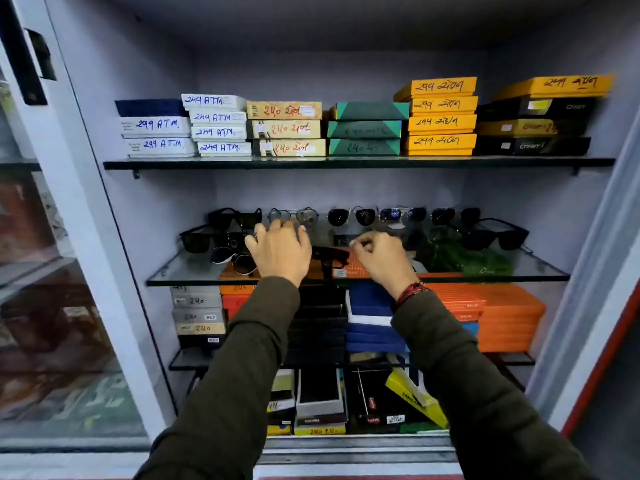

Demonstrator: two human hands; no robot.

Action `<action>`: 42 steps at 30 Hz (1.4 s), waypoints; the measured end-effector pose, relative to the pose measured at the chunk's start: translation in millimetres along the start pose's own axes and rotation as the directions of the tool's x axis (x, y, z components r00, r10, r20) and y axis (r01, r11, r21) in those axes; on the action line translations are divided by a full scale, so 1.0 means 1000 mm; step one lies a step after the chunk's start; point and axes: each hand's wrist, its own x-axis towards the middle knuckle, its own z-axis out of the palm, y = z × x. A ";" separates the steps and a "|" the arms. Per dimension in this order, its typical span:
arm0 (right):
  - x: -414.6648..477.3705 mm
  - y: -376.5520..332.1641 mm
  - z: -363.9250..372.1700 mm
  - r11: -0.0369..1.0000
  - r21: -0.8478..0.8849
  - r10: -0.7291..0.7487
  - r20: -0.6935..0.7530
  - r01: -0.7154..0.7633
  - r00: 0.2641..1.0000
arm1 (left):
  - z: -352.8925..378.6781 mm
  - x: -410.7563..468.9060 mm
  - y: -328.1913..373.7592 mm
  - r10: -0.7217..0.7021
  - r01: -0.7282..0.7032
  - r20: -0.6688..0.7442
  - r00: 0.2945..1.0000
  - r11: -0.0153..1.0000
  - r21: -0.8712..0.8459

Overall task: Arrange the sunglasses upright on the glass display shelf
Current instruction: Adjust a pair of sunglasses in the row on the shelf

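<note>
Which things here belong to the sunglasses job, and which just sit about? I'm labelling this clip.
Job:
- clear glass display shelf
- back row of dark sunglasses
- black sunglasses between the hands
- left hand, right hand

Lying about:
- yellow handwritten boxes
- white handwritten boxes
- orange boxes below

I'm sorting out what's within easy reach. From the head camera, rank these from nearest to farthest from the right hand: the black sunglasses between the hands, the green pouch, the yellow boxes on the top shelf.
From the right hand:
1. Black sunglasses, just to its left.
2. Green pouch, to its right on the glass shelf.
3. Yellow boxes, on the shelf above.
</note>
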 end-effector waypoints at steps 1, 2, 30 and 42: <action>0.005 0.002 0.001 1.000 -0.016 0.026 0.061 -0.025 0.998 | -0.001 0.004 0.000 -0.011 0.007 0.045 0.999 0.997 0.074; 0.007 0.001 0.000 0.999 -0.040 0.041 0.120 -0.037 0.992 | -0.002 0.007 0.003 -0.015 0.000 0.096 0.995 0.989 0.151; 0.022 0.018 0.005 0.999 0.026 -0.031 0.212 0.026 0.977 | 0.010 0.016 0.020 -0.173 0.164 0.126 0.977 0.983 0.077; 0.015 0.021 -0.003 0.962 0.268 0.041 0.057 -0.055 0.997 | -0.001 0.029 0.015 -0.196 0.213 0.085 0.977 0.916 -0.338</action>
